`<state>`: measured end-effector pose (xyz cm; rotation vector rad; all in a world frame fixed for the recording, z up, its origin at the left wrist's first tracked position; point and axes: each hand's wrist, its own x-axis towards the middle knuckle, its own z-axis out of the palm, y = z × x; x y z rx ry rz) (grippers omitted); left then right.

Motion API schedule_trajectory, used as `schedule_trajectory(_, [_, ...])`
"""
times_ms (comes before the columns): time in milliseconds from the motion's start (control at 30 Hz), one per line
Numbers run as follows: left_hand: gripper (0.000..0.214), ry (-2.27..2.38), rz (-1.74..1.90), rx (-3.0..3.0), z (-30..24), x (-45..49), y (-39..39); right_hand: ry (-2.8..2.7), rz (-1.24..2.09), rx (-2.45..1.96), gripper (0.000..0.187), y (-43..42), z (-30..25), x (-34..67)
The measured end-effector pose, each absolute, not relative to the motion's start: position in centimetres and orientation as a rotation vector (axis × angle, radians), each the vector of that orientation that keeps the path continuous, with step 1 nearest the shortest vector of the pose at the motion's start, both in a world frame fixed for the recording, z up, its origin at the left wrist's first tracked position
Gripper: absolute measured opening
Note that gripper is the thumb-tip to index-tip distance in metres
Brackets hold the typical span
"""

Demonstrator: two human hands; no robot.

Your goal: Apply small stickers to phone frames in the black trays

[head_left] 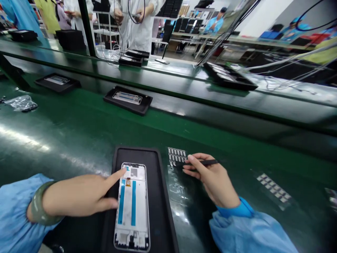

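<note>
A phone frame with two blue strips and a small flex cable lies face down in a black tray in front of me. The outstretched index finger of my left hand touches its upper left corner. The thumb is apart, by the frame's left edge, and that hand holds nothing. Right of the tray, my right hand pinches slim black tweezers. Their tip is at the lower edge of a clear sheet of small silvery stickers; whether a sticker is in it I cannot tell.
A second sticker sheet lies to the right. Farther back are two black trays with phone frames. A plastic bag lies at the left. A raised shelf with cables and trays crosses behind; co-workers stand beyond.
</note>
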<state>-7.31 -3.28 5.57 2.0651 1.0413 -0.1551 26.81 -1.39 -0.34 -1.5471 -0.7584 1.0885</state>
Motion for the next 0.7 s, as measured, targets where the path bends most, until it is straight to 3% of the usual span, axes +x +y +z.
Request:
schedule_trajectory(167, [0.044,0.736,0.213,2.607,4.8,-1.2,1.0,-0.704,1.104,-1.535,0.054,-0.6,-1.3,26.4])
schedule_trajectory(367, [0.048,0.466,0.226,2.82,1.5,5.6,3.5,-0.738,1.09,-1.531,0.068,-0.6,-1.7,25.9])
schedule_trajectory(700, [0.043,0.505,0.279,2.663,0.9,5.8,3.8,-0.611,1.149,-1.366,0.064,-1.0,0.5,25.5])
